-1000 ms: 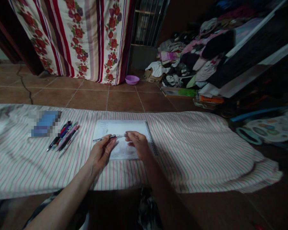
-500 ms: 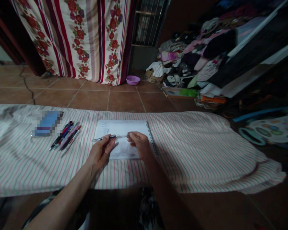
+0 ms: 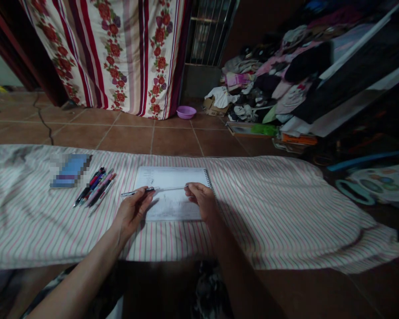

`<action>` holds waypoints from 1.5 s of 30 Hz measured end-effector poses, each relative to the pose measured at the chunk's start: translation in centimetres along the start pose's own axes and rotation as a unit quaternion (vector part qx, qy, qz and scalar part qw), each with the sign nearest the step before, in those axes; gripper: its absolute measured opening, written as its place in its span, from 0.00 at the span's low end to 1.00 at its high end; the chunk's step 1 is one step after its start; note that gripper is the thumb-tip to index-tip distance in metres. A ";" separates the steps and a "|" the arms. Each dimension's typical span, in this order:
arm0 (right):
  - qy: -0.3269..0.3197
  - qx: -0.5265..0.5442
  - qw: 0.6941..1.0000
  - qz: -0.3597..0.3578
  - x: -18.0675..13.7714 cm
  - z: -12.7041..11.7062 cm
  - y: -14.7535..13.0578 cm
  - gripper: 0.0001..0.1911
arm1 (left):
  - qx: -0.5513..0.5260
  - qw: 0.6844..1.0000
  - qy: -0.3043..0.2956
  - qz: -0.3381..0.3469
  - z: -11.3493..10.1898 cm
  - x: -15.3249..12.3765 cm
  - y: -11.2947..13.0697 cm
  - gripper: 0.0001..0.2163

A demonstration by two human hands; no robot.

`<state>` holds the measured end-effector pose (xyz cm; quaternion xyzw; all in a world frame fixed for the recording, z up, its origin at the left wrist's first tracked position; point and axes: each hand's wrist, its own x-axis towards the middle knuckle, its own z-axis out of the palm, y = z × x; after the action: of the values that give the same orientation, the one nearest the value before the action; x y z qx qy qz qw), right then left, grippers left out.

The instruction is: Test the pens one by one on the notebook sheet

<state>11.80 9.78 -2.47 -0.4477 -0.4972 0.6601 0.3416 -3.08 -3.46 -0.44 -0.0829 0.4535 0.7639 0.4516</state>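
Note:
My left hand (image 3: 133, 210) is closed around a dark pen barrel (image 3: 128, 193), whose pale end sticks out to the left. From the barrel's other end a thin, pale pen refill (image 3: 171, 188) runs to the right. The fingertips of my right hand (image 3: 202, 200) pinch the far end of that refill. Both hands are held above a spiral notebook (image 3: 176, 176), which lies open to a light page with faint marks. To the left, a group of several pens (image 3: 95, 189) lies side by side on the striped cloth (image 3: 269, 208).
A blurred-out blue flat object (image 3: 71, 170) lies left of the pens. Past the cloth's far edge are the tiled floor (image 3: 133, 135), a purple basin (image 3: 186, 112) and a floral curtain (image 3: 129, 57). Clothes (image 3: 272, 75) are heaped at the back right.
My hands have moved farther apart, left hand leftward and right hand rightward. A longer stretch of the refill now shows between them.

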 end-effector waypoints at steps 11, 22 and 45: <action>0.053 0.001 0.998 -0.042 0.9 -1.5 0.2 0.14 | 0.014 0.999 0.019 0.022 -1.2 0.1 1.0 0.09; 0.073 0.013 0.994 -0.076 0.7 -0.1 1.1 0.14 | 0.008 1.000 0.016 0.018 -1.3 0.5 0.7 0.08; 0.029 -0.529 0.791 -0.306 -0.6 0.1 2.5 0.11 | 0.017 1.000 0.003 -0.010 -1.0 1.3 0.5 0.08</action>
<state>11.94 8.51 -4.75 -0.4022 -0.8693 0.1415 0.2498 -4.46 -3.46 -1.43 -0.0818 0.4664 0.7515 0.4593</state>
